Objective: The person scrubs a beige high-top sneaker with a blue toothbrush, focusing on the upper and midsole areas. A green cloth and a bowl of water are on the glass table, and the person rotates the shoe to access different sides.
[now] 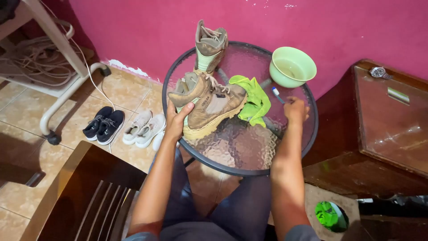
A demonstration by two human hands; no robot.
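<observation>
A tan boot (pixel 214 105) lies tilted on its side on the round glass table (pixel 243 151). My left hand (pixel 177 118) grips the boot at its heel and collar. A second tan boot (pixel 209 47) stands upright at the table's far edge. My right hand (pixel 296 109) rests on the glass at the right and holds a toothbrush (pixel 277 94), whose blue and white head points toward the far left. A crumpled green cloth (pixel 252 98) lies between the boot and my right hand.
A pale green bowl (pixel 292 67) with some liquid sits at the table's far right. A wooden cabinet (pixel 383 125) with a wristwatch (pixel 379 72) stands to the right. On the tiled floor at left lie black sneakers (pixel 104 125) and white sneakers (pixel 143 129). A wooden chair (pixel 84 196) is near left.
</observation>
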